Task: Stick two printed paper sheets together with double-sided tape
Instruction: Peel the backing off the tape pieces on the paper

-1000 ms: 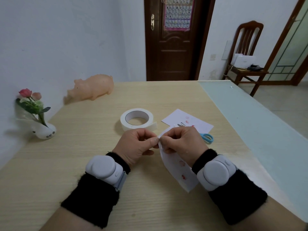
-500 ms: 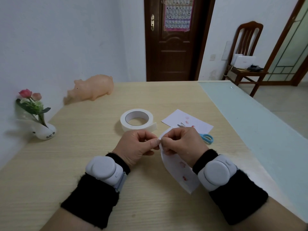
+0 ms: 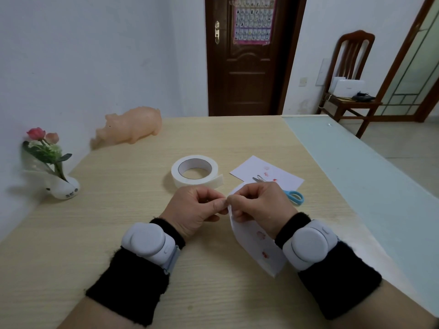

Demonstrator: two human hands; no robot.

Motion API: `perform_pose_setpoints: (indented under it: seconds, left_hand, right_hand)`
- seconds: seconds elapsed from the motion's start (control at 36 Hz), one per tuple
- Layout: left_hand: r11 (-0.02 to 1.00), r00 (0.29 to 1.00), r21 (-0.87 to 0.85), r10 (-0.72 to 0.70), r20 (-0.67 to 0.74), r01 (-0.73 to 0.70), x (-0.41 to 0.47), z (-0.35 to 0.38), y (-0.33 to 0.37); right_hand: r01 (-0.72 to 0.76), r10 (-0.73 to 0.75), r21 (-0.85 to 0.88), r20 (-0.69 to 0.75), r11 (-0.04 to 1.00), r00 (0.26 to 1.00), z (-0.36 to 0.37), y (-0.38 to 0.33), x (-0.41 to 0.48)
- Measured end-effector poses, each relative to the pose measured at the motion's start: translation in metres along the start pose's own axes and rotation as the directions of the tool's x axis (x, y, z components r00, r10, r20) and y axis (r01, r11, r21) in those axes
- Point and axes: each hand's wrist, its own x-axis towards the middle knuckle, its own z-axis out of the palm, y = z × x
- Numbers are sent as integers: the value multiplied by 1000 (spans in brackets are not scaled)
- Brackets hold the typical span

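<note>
My right hand [image 3: 257, 206] grips a white printed sheet [image 3: 256, 243] by its upper edge; the sheet hangs curved down toward my right wrist. My left hand [image 3: 197, 207] pinches at the same edge, thumb and forefinger pressed against the fingers of the right hand; whatever sits between the fingertips is too small to make out. A second printed sheet [image 3: 251, 169] lies flat on the wooden table [image 3: 118, 233] behind my hands. The roll of white double-sided tape [image 3: 194, 172] lies flat just beyond my left hand, its loose end sticking out to the right.
Blue-handled scissors [image 3: 294, 197] lie on the second sheet, partly hidden by my right hand. A pink pig figure [image 3: 131, 127] and a small flower vase [image 3: 60, 186] stand at the left by the wall. A glass strip [image 3: 370, 186] covers the table's right side.
Almost nothing has moved. Both hands stay pinched together on the sheet's upper edge, with only slight finger shifts.
</note>
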Motion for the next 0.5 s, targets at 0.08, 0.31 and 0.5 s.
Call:
perform_pose_setpoints:
  seconds: [0.08, 0.31, 0.5]
  left_hand:
    - [1000, 1000, 8, -3, 2, 3, 0, 0, 0]
    - [1000, 1000, -8, -7, -13, 7, 0, 0, 0]
    - [1000, 1000, -5, 0, -18, 0, 0, -1, 0]
  right_hand:
    - [0, 0, -8, -6, 1000, 1000, 0, 1, 0]
    - [2, -4, 76, 27, 997, 1000, -1, 0, 0]
    - [6, -6, 64, 12, 998, 1000, 0, 1, 1]
